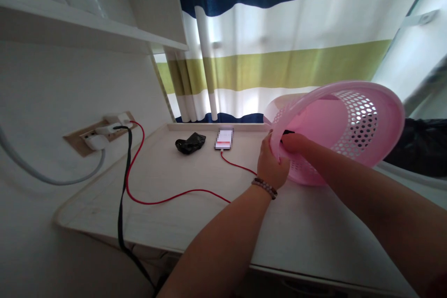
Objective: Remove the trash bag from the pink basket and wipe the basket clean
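A pink plastic basket (387, 125) with perforated sides lies tipped over on the table, its wide mouth turned toward me. My left hand (273, 165), wearing a braided bracelet at the wrist, is closed around the near left edge of its rim. Through the mouth reaches my right hand (294, 143), closed inside the basket by the left wall. A small black thing (287, 132) shows at its fingers; most of it is hidden, so its kind cannot be told.
A crumpled black plastic bag (191, 143) and a phone (224, 139) on a red cable (167, 197) lie on the white table (195, 167). Plugs fill a wall socket (101, 132) at left. Striped curtains (279, 70) hang behind; black plastic (419, 146) stands at right.
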Motion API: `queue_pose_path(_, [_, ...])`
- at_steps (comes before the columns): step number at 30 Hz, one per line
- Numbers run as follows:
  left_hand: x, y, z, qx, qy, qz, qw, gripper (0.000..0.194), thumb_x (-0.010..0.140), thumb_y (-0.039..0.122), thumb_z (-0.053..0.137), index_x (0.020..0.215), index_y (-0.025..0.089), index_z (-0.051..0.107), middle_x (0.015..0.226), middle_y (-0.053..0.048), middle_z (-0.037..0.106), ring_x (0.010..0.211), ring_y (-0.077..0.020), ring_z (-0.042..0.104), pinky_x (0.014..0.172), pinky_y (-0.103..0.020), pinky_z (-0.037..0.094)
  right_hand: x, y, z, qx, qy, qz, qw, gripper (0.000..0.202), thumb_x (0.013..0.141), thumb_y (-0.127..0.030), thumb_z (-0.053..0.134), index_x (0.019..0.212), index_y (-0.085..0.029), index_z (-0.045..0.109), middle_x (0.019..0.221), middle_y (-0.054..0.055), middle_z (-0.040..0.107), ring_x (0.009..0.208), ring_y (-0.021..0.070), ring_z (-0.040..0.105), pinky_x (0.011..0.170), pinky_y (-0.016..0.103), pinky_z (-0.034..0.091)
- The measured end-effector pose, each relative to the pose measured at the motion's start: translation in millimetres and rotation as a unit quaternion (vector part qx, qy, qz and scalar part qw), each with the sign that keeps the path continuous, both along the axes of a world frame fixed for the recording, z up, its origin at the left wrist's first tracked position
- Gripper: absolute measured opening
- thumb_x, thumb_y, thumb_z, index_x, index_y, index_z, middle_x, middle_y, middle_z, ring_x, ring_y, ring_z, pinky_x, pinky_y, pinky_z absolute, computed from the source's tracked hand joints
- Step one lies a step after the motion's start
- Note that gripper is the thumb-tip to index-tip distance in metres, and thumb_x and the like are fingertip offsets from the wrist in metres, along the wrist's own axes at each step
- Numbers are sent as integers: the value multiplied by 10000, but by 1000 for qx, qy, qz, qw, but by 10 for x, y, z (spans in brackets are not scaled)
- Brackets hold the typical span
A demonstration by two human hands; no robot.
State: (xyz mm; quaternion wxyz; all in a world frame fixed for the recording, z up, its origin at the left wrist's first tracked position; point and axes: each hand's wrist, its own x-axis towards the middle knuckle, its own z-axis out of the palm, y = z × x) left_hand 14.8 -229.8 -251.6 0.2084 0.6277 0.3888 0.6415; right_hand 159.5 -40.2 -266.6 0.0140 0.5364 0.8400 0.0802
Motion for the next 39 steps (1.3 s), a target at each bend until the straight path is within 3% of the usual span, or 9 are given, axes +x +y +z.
queue_pose_path(5, [7, -3, -23, -37, -2, 7, 999, 760, 714, 45, 529, 1406, 226, 271, 1387, -103, 446, 1274, -263, 459, 1089, -419, 385, 55, 231, -180, -9, -22, -53, 998, 409, 938, -339, 386, 1230, -150, 601, 1191, 192, 614, 1007, 278, 617, 870, 414, 459])
queue_pose_path(9, [86, -33, -73, -89, 15, 14, 996, 805, 704, 178, 671, 1398, 219, 265, 1368, -121, 462, 1232, -276, 494, 1054, -420, 415, 106, 306, -240, 7, 2, -38, 999, 427, 945, -331, 358, 1274, -149, 561, 1222, 193, 594, 1044, 290, 600, 866, 430, 458])
queue_pose_path(13, [169, -15, -131, -126, 40, 31, 991, 739, 700, 216, 686, 1342, 201, 320, 1246, -126, 544, 1093, -265, 574, 967, -414, 472, 134, 219, -175, 11, 24, -17, 1000, 413, 951, -275, 343, 1267, -109, 550, 1222, 223, 582, 1068, 276, 586, 893, 415, 445])
queue_pose_path(18, [196, 26, -109, -93, 54, 96, 990, 653, 705, 127, 613, 1295, 177, 338, 1174, -118, 566, 1033, -241, 586, 947, -399, 478, 124, 60, -21, -2, 34, 9, 999, 353, 929, -250, 396, 1159, -88, 609, 1135, 214, 628, 1017, 260, 604, 896, 397, 446])
queue_pose_path(22, [253, -11, -72, -50, 85, 128, 987, 638, 690, 113, 605, 1277, 174, 362, 1200, -114, 550, 1069, -238, 575, 972, -391, 467, 180, -244, 81, 1, 40, 54, 998, 370, 903, -229, 438, 1225, -90, 556, 1162, 210, 616, 1084, 251, 572, 926, 364, 433])
queue_pose_path(29, [349, -279, -80, -31, 181, 172, 968, 761, 669, 218, 672, 1341, 134, 325, 1298, -155, 512, 1211, -275, 510, 1061, -432, 398, 673, -1250, 107, 11, 31, 133, 991, 366, 879, -171, 374, 1209, -100, 514, 1091, 195, 638, 951, 268, 627, 784, 403, 501])
queue_pose_path(32, [404, -456, -120, -38, 207, 140, 968, 817, 658, 282, 720, 1361, 124, 336, 1341, -173, 501, 1239, -287, 500, 1083, -462, 373, 944, -1569, 149, 9, 26, 169, 985, 394, 873, -149, 353, 1240, -113, 492, 1111, 194, 631, 936, 267, 633, 751, 402, 510])
queue_pose_path(34, [484, -551, -150, -66, 178, 105, 976, 783, 656, 315, 740, 1330, 118, 393, 1327, -172, 531, 1228, -288, 519, 1087, -474, 372, 1085, -1705, 193, 2, 27, 178, 984, 407, 874, -144, 346, 1258, -116, 477, 1130, 198, 622, 947, 266, 630, 751, 402, 511])
queue_pose_path(39, [739, -625, -221, -161, 75, 18, 984, 662, 702, 377, 720, 1261, 104, 494, 1303, -178, 571, 1211, -292, 551, 1065, -501, 410, 1256, -1822, 274, -12, 41, 178, 983, 414, 889, -142, 339, 1284, -101, 455, 1192, 233, 579, 1034, 254, 599, 818, 376, 494])
